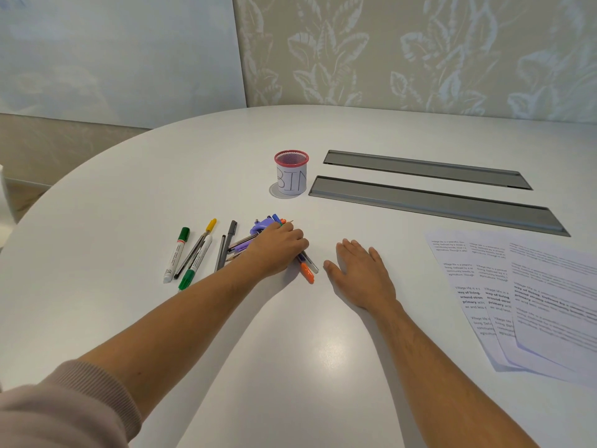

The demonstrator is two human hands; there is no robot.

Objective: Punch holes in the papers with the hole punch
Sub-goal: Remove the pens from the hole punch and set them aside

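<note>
- My left hand (pixel 279 245) lies curled over a heap of pens (pixel 305 268); it seems to clutch several, though the fingers are hidden underneath.
- A lilac object (pixel 262 225) shows at the knuckles. I judge it may be the hole punch, but I cannot confirm this.
- My right hand (pixel 358 274) rests flat on the white table (pixel 290 350), fingers straight, holding nothing, just beside the left.
- About 3 printed papers (pixel 523 295) lie fanned and overlapping, well apart to the right, unpunched as far as I can see.
- Handling judgement: the sheets are light, limp and prone to slide; square them first, then pinch 1 edge. A punch would be rigid; grip its body.
- The mesh cup marked BIN (pixel 291 173) stands behind.
</note>
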